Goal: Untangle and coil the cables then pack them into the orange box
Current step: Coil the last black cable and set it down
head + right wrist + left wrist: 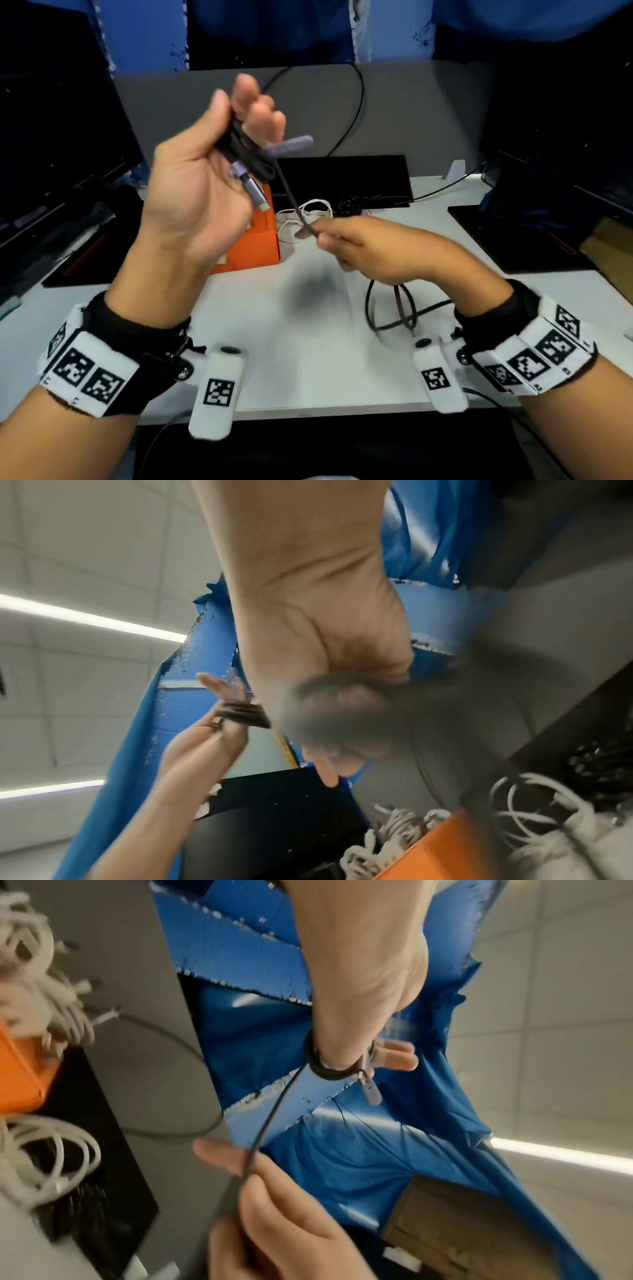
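Observation:
My left hand (236, 113) is raised above the table and holds a coil of black cable (245, 150) wound round its fingers. A purple strap (291, 144) and a grey-purple plug (255, 193) stick out of the coil. From it a taut strand (291, 195) runs down to my right hand (317, 236), which pinches it between thumb and fingers. The left wrist view shows the coil (325, 1073) and the right hand (260, 1191) on the strand. The orange box (255, 248) stands on the table behind my left hand, partly hidden.
White cables (308, 214) lie tangled right of the box, with a curly black cable (351, 205) beside them. The loose black cable loops (394, 308) on the white table (308, 359) under my right wrist. Dark monitors stand left, right and behind.

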Action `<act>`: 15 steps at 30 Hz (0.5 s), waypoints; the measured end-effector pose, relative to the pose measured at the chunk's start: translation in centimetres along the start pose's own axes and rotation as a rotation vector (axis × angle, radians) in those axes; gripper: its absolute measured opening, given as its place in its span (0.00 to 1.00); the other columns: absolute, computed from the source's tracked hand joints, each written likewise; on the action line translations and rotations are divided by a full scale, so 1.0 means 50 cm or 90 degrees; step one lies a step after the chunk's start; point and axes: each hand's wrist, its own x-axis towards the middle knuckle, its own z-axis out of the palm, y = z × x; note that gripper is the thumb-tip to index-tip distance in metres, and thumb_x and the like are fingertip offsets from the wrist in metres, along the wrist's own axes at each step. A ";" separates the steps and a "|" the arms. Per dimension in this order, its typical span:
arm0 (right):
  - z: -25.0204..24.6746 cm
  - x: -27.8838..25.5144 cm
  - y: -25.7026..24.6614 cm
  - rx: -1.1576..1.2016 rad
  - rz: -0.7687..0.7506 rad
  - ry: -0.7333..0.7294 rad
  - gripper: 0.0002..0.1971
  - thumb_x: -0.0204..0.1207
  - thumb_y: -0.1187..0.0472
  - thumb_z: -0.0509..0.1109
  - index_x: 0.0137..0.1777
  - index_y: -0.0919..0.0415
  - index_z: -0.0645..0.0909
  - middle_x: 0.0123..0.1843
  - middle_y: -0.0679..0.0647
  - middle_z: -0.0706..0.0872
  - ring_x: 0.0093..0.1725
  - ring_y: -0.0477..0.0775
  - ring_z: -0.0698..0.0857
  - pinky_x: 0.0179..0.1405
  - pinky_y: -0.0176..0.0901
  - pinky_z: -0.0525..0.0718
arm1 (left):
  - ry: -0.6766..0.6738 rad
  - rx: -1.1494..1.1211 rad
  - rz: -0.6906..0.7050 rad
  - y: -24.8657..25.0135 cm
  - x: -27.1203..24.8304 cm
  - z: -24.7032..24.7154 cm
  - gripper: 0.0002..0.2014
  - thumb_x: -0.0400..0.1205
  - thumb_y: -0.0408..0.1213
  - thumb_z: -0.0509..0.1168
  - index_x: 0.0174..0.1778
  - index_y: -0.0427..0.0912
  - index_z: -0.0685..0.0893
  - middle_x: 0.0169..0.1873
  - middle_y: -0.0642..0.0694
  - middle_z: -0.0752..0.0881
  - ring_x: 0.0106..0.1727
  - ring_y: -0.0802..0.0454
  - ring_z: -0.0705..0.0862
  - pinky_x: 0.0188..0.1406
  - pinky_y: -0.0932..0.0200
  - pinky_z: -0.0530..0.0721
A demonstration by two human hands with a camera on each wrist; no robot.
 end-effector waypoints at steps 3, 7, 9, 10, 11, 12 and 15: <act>-0.007 -0.021 -0.038 -0.012 -0.032 -0.106 0.15 0.93 0.52 0.60 0.75 0.46 0.80 0.35 0.21 0.81 0.36 0.33 0.82 0.40 0.29 0.77 | 0.040 0.420 0.045 -0.033 0.004 -0.006 0.23 0.95 0.35 0.51 0.52 0.49 0.94 0.48 0.49 0.94 0.45 0.52 0.93 0.48 0.54 0.89; -0.048 -0.043 -0.058 -0.063 -0.075 -0.027 0.09 0.89 0.53 0.68 0.60 0.52 0.87 0.39 0.34 0.85 0.40 0.41 0.83 0.43 0.37 0.79 | -0.152 0.871 -0.034 -0.056 0.001 -0.032 0.16 0.92 0.44 0.55 0.54 0.46 0.88 0.41 0.56 0.93 0.41 0.48 0.91 0.57 0.39 0.86; -0.070 -0.052 -0.050 -0.061 -0.072 0.045 0.07 0.86 0.52 0.72 0.50 0.51 0.89 0.39 0.41 0.88 0.41 0.43 0.85 0.46 0.47 0.83 | -0.284 0.880 -0.154 -0.050 -0.005 -0.032 0.17 0.92 0.46 0.55 0.46 0.45 0.86 0.34 0.50 0.91 0.33 0.46 0.88 0.47 0.46 0.86; -0.080 -0.056 -0.046 -0.050 -0.062 0.076 0.07 0.83 0.50 0.75 0.46 0.51 0.89 0.38 0.45 0.88 0.40 0.42 0.85 0.45 0.50 0.83 | -0.341 0.826 -0.212 -0.047 -0.010 -0.028 0.20 0.94 0.44 0.54 0.41 0.42 0.85 0.29 0.48 0.89 0.28 0.44 0.84 0.41 0.52 0.83; -0.089 -0.059 -0.041 -0.038 -0.054 0.106 0.09 0.80 0.48 0.77 0.42 0.51 0.88 0.35 0.48 0.87 0.36 0.42 0.82 0.41 0.50 0.81 | -0.374 0.776 -0.251 -0.042 -0.016 -0.023 0.24 0.94 0.44 0.53 0.37 0.38 0.84 0.23 0.49 0.85 0.26 0.40 0.79 0.39 0.51 0.82; -0.096 -0.063 -0.038 -0.032 -0.050 0.135 0.12 0.76 0.45 0.79 0.40 0.52 0.87 0.32 0.50 0.85 0.32 0.44 0.78 0.36 0.48 0.78 | -0.390 0.721 -0.270 -0.039 -0.018 -0.024 0.26 0.94 0.45 0.53 0.34 0.37 0.84 0.19 0.48 0.79 0.24 0.35 0.73 0.41 0.44 0.83; -0.110 -0.072 -0.036 -0.013 -0.049 0.216 0.18 0.75 0.42 0.77 0.37 0.57 0.85 0.24 0.44 0.75 0.26 0.43 0.70 0.27 0.33 0.67 | -0.383 0.484 -0.259 -0.042 -0.021 -0.024 0.20 0.91 0.42 0.54 0.46 0.43 0.91 0.17 0.50 0.68 0.18 0.43 0.64 0.45 0.45 0.85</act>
